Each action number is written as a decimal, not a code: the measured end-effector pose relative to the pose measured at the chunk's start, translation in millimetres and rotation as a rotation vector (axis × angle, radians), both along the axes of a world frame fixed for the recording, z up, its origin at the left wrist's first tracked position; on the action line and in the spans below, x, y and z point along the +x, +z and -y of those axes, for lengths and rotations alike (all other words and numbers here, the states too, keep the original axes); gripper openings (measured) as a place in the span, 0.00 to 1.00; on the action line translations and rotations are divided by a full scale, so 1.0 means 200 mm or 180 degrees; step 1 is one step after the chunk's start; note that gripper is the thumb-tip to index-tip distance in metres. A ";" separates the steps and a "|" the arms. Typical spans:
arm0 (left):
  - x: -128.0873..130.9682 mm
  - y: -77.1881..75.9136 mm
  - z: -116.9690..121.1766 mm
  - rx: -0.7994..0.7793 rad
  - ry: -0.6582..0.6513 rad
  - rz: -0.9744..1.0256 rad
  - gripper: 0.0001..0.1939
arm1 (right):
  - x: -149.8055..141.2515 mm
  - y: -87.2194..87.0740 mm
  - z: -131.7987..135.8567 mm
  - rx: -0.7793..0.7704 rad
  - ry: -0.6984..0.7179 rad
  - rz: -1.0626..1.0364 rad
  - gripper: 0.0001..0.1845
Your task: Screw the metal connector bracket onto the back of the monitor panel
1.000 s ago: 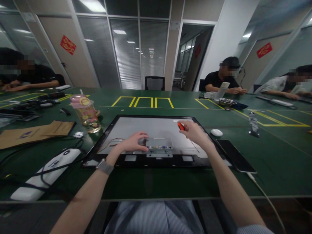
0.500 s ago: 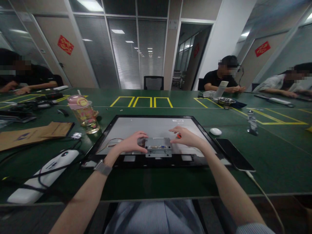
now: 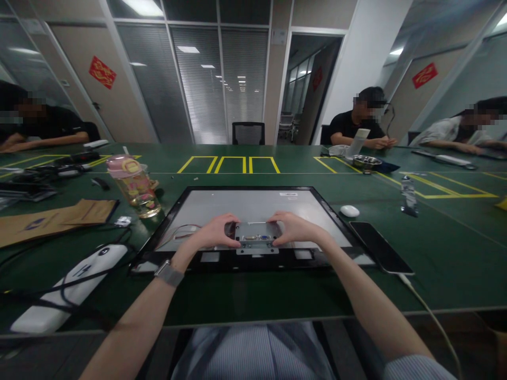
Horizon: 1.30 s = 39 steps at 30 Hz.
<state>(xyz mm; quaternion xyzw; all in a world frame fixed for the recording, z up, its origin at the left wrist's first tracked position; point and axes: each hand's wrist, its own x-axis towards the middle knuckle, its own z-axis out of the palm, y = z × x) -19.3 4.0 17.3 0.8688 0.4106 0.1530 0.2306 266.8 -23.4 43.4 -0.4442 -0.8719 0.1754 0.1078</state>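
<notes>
A flat display panel (image 3: 253,203) with a black frame lies on the table, its grey back facing up. At its near side sits a small metal bracket box (image 3: 257,230) with video ports along its front. My left hand (image 3: 219,230) grips the box's left end between thumb and fingers. Its right end is held the same way by my right hand (image 3: 292,228). Thin wires (image 3: 180,231) run over the panel left of my left hand.
On the left are a pink-lidded drink bottle (image 3: 134,187), a brown paper envelope (image 3: 55,219) and a white power strip (image 3: 75,285) with black cables. To the right lie a phone (image 3: 380,247) on a charging cable and a white earbud case (image 3: 349,211). Co-workers sit across the table.
My right hand has come down and left onto the right end of the metal bracket box. The small red and black thing beside its fingers no longer shows. My left hand stays on the box.
</notes>
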 end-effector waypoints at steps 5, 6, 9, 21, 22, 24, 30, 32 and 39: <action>-0.01 0.00 0.00 -0.0110 0.0015 -0.0028 0.34 | 0.06 0.03 -0.01 -0.0135 -0.0217 -0.0203 0.34; -0.01 -0.01 0.00 -0.0135 0.0033 -0.0040 0.34 | 0.09 0.03 -0.01 -0.0027 -0.0431 -0.0240 0.34; -0.01 -0.01 -0.01 -0.0194 0.0049 -0.0061 0.34 | 0.19 0.03 -0.03 0.0422 -0.1353 0.0286 0.30; -0.01 -0.02 -0.01 -0.0289 -0.0001 -0.0055 0.36 | 0.10 0.12 0.00 0.0740 -0.1030 -0.2459 0.21; -0.01 -0.02 -0.01 -0.0307 0.0021 -0.0065 0.36 | 0.07 0.12 0.01 0.0671 -0.0805 -0.2835 0.25; -0.01 -0.02 -0.01 -0.0326 0.0046 -0.0078 0.37 | 0.01 0.11 0.05 0.0613 -0.0559 -0.3229 0.29; 0.00 0.00 0.00 -0.0351 0.0005 -0.0031 0.36 | -0.12 0.05 0.10 0.0570 -0.0358 -0.3258 0.24; 0.01 0.01 0.01 -0.0368 0.0040 -0.0013 0.35 | -0.14 0.04 0.10 0.0656 -0.0398 -0.3142 0.23; 0.00 -0.01 0.01 -0.0348 0.0006 0.0025 0.34 | -0.15 0.01 0.10 0.0870 -0.0506 -0.3133 0.23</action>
